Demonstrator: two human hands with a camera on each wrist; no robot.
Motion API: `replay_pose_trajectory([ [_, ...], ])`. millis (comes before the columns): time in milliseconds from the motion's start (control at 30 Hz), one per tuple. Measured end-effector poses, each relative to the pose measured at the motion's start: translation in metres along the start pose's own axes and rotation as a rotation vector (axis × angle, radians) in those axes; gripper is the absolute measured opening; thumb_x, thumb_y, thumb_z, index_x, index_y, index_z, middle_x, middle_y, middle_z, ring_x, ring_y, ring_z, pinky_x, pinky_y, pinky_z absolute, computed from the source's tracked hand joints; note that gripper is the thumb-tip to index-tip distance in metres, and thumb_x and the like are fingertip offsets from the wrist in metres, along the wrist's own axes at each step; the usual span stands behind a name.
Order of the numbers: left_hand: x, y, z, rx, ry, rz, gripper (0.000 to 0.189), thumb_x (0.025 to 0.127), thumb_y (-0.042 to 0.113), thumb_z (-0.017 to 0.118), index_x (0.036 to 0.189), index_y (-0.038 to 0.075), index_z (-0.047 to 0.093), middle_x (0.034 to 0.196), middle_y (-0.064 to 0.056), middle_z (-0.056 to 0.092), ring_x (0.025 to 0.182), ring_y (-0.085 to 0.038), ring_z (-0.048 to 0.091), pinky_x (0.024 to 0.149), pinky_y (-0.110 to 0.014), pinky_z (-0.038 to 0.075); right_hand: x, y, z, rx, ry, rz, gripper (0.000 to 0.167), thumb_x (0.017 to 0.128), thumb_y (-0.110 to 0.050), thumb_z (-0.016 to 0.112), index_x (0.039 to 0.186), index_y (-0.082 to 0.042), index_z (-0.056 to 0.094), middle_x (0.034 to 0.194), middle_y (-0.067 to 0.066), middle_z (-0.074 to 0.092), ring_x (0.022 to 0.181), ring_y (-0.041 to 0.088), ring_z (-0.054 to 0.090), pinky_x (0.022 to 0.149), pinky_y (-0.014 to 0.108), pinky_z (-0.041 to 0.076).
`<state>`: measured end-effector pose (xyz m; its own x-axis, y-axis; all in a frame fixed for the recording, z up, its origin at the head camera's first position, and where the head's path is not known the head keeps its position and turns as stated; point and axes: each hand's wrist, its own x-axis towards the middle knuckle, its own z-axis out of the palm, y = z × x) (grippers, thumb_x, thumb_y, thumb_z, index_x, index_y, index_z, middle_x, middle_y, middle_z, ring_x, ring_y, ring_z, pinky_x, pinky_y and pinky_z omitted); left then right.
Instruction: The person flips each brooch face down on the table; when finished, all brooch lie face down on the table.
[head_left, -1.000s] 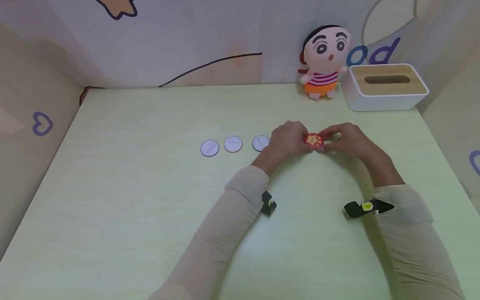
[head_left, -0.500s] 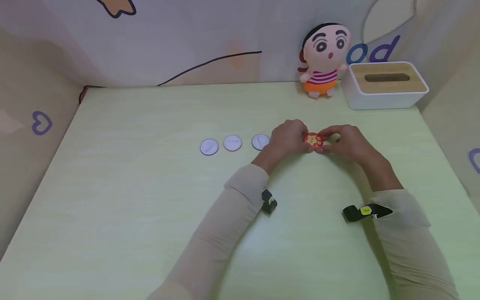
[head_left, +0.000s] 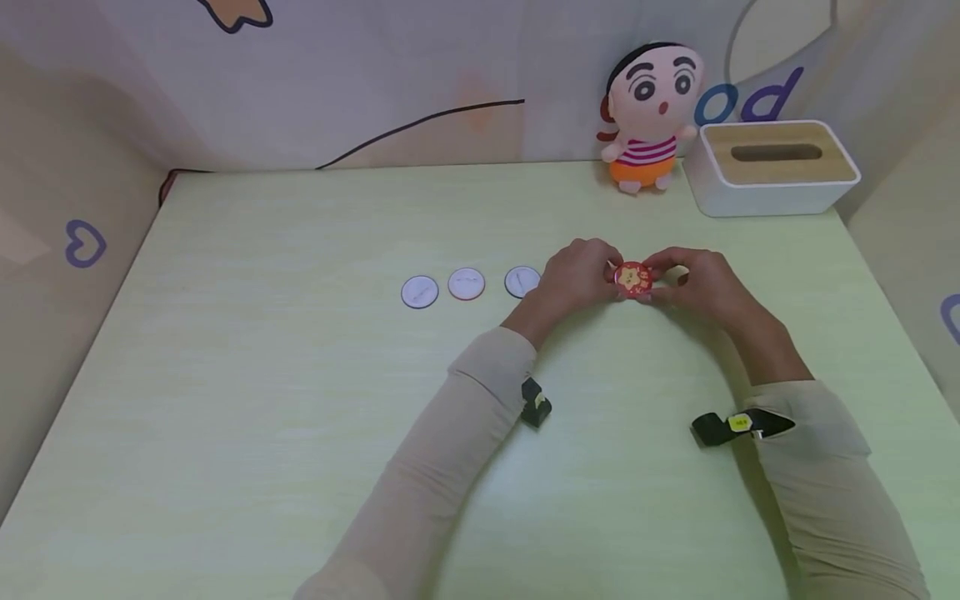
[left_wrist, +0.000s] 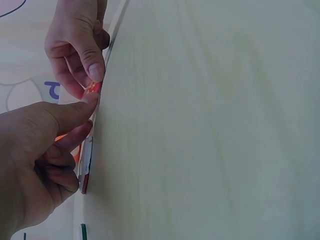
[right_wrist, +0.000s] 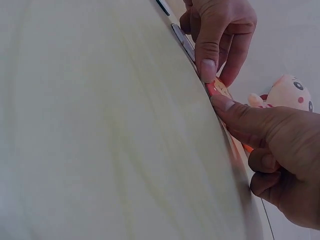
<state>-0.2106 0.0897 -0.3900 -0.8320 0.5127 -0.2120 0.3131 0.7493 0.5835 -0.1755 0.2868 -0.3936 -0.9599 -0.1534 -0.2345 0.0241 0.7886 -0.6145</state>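
A small round red disc (head_left: 633, 280) with a yellow flower-like pattern is between the two hands in the head view. My left hand (head_left: 579, 273) pinches its left edge with thumb and fingers. From the other side my right hand (head_left: 701, 283) pinches the right edge. Both wrist views show the thumbs close together on the disc (right_wrist: 220, 89), low over the table. To the left lie three white discs in a loose row: one with a dark rim (head_left: 419, 292), one with a reddish rim (head_left: 467, 284), and a third (head_left: 521, 282) partly hidden by my left hand.
A plush doll (head_left: 642, 117) in a striped top sits at the table's back edge. Beside it stands a white tissue box (head_left: 772, 200) with a wooden lid. A printed cloth backdrop (head_left: 420, 75) rises behind the pale green table (head_left: 262, 375).
The red disc has shifted slightly to the right between the fingers and its patterned face shows a little rounder. Both hands keep their grip, and the white discs stay in place.
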Motion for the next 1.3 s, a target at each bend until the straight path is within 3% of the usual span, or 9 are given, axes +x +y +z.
replay_pose_trajectory([
  [467,-0.0004,-0.0004,0.0013,0.012,0.019,0.038,0.048,0.09,0.031,0.077,0.134,0.015,0.067,0.11,0.002,0.075,0.097,-0.011,0.062,0.086,-0.023,0.051,-0.0003,0.0017,0.0027,0.009,0.061,-0.02,0.038,0.093,-0.006,0.072,0.13,-0.001,0.062,0.12,0.025,0.064,0.119,0.036,0.05,0.107,0.057,0.046],
  [667,-0.0005,-0.0007,0.0004,0.015,0.049,0.055,0.04,0.093,0.029,0.075,0.129,0.015,0.07,0.117,0.001,0.075,0.103,-0.011,0.064,0.09,-0.023,0.052,-0.0017,0.0004,0.003,0.01,0.095,-0.019,0.033,0.094,-0.008,0.072,0.126,-0.001,0.065,0.117,0.024,0.066,0.116,0.034,0.05,0.101,0.05,0.045],
  [900,-0.0012,-0.0012,-0.0002,-0.012,0.095,0.058,0.027,0.095,0.024,0.072,0.12,0.016,0.075,0.113,0.003,0.076,0.101,-0.01,0.062,0.09,-0.022,0.051,-0.0032,0.0003,0.0027,-0.009,0.135,-0.031,0.027,0.094,-0.01,0.072,0.12,0.0,0.07,0.12,0.024,0.067,0.111,0.033,0.05,0.091,0.039,0.044],
  [1100,-0.0021,-0.0014,0.0002,-0.027,0.113,0.06,0.022,0.098,0.023,0.068,0.116,0.016,0.077,0.112,0.003,0.077,0.098,-0.01,0.061,0.087,-0.022,0.05,-0.0065,0.0014,0.0029,-0.031,0.214,-0.107,0.022,0.095,-0.009,0.07,0.115,0.001,0.073,0.115,0.025,0.071,0.095,0.025,0.05,0.072,0.016,0.038],
  [1300,-0.0019,-0.0032,-0.0006,-0.041,0.123,0.08,0.021,0.099,0.027,0.067,0.113,0.016,0.079,0.108,0.004,0.078,0.091,-0.009,0.059,0.075,-0.018,0.044,-0.0096,0.0033,0.0042,-0.096,0.328,-0.234,0.019,0.092,-0.003,0.072,0.11,-0.001,0.077,0.101,0.022,0.076,0.075,0.019,0.046,0.063,0.018,0.034],
])
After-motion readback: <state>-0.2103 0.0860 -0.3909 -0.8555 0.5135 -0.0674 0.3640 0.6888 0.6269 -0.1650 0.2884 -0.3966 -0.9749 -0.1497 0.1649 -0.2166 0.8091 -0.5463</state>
